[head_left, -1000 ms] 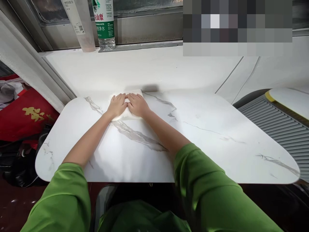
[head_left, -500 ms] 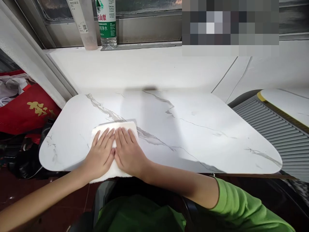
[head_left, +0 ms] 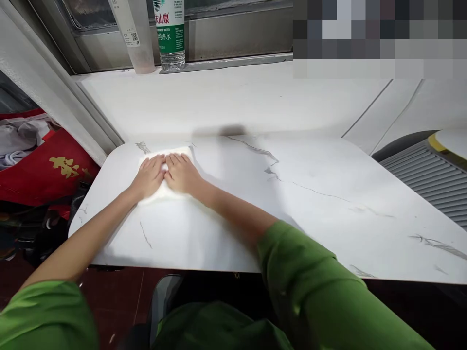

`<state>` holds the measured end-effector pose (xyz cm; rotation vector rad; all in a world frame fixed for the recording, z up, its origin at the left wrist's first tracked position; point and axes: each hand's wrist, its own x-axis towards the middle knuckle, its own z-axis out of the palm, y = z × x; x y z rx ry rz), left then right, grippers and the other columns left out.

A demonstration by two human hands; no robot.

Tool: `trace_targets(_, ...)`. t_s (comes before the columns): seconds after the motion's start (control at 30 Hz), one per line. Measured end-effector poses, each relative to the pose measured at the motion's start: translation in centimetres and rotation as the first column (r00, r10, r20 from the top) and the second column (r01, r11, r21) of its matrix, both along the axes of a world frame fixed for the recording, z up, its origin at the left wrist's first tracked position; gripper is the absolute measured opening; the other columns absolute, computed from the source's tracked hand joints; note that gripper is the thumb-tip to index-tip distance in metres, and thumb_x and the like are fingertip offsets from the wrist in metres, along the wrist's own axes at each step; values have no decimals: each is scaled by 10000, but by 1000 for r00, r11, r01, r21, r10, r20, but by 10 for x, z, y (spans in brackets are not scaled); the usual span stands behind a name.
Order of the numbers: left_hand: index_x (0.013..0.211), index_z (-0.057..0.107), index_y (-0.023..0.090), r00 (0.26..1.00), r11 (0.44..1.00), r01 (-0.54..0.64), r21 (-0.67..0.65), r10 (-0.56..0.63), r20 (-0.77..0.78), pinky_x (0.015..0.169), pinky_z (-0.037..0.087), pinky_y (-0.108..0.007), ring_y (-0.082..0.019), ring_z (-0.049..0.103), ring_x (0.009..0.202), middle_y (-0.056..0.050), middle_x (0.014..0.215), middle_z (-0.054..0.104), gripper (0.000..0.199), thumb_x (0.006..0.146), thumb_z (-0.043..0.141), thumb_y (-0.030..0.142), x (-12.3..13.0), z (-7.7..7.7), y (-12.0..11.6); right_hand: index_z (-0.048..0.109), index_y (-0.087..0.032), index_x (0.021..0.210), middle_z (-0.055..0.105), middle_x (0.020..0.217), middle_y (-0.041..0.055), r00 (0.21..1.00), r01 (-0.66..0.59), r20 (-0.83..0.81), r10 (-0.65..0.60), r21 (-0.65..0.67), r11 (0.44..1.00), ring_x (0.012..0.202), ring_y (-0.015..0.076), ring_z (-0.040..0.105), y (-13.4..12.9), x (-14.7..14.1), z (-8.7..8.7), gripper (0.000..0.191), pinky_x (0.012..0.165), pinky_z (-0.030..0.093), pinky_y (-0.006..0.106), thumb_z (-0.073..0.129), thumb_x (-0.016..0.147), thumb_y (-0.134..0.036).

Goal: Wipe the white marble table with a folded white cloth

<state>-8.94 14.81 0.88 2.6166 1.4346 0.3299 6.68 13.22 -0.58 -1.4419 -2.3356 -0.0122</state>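
A white cloth lies flat on the white marble-patterned table, towards its far left part. On the left half of the cloth rests my left hand, palm down with the fingers stretched out. My right hand lies flat beside it on the cloth, fingers also extended. The two hands are side by side, with their thumbs close together. Their palms hide the middle of the cloth.
Behind the table, a clear cup and a green-labelled water bottle stand on the window ledge. A red bag is at the left. A grey ribbed surface lies at the right.
Both hands and the cloth have moved forward across the table, from near its front edge towards the wall. The view has shifted slightly.
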Motion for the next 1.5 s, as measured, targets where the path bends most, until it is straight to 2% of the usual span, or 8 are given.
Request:
trace_targets(0.1, 1372, 479, 163, 997, 997, 71, 6, -71, 43, 1210, 222, -491, -262, 394, 1425, -121, 1519, 474, 492, 924, 314, 280, 8, 2, 53, 486, 68, 1381, 527, 1432, 263, 996, 84, -12, -84, -7, 996, 1344, 336, 453, 41, 2, 0, 516, 1153, 271, 472, 350, 959, -198)
trace_targets(0.2, 1315, 530, 188, 991, 994, 108, -6, -107, 85, 1185, 277, -466, -267, 446, 1376, -99, 1480, 522, 450, 934, 328, 316, 15, 2, 86, 473, 76, 1391, 506, 1459, 257, 986, 167, -20, -167, -14, 986, 1375, 332, 430, 64, 3, -2, 523, 1168, 247, 467, 316, 966, -187)
trace_targets(0.37, 1352, 505, 168, 992, 993, 117, -15, -116, 58, 1212, 218, -471, -258, 403, 1418, -112, 1516, 476, 472, 972, 274, 325, 18, 3, 91, 399, 89, 1453, 425, 1532, 248, 978, 205, -16, -206, -19, 978, 1443, 330, 358, 67, 3, -5, 574, 1209, 192, 477, 312, 967, -206)
trace_targets(0.6, 1476, 382, 135, 997, 996, 71, -56, -71, 2, 1251, 122, -479, -225, 260, 1511, -109, 1601, 361, 548, 997, 187, 318, -11, 4, 24, 398, 91, 1458, 415, 1530, 269, 994, 96, -48, -96, 4, 995, 1444, 355, 358, 14, -13, -6, 589, 1210, 205, 504, 362, 964, -228)
trace_targets(0.93, 1496, 334, 292, 996, 997, -72, 39, 69, 55, 1250, 176, -467, -225, 349, 1470, -42, 1575, 406, 478, 1042, 228, 395, -137, 0, -111, 321, 111, 1484, 329, 1554, 313, 982, -188, -12, 187, -113, 976, 1468, 403, 298, -91, -111, 20, 654, 1205, 187, 583, 364, 990, -316)
trace_targets(1.1, 1514, 252, 395, 996, 995, -84, 54, 83, 20, 1253, 178, -432, -205, 351, 1464, 24, 1581, 387, 475, 1040, 249, 360, -177, -1, -133, 316, 114, 1484, 314, 1562, 313, 969, -248, -39, 246, -209, 946, 1466, 403, 303, -106, -140, 31, 663, 1199, 218, 577, 363, 990, -327)
trace_targets(1.27, 1491, 290, 413, 997, 997, -78, 15, 78, 21, 1227, 233, -486, -246, 398, 1425, 38, 1568, 414, 480, 1013, 252, 425, -170, 5, -94, 380, 74, 1468, 374, 1548, 282, 984, -172, -75, 163, -129, 977, 1434, 382, 362, -78, -142, 25, 641, 1183, 249, 544, 369, 988, -350)
trace_targets(1.5, 1396, 481, 200, 999, 999, 3, -37, -1, 49, 1201, 266, -500, -301, 432, 1382, -96, 1502, 494, 553, 936, 287, 440, -122, 14, 26, 415, 99, 1434, 414, 1518, 298, 996, 1, -87, -9, -94, 996, 1417, 384, 375, 19, -120, 14, 606, 1181, 232, 538, 404, 970, -292)
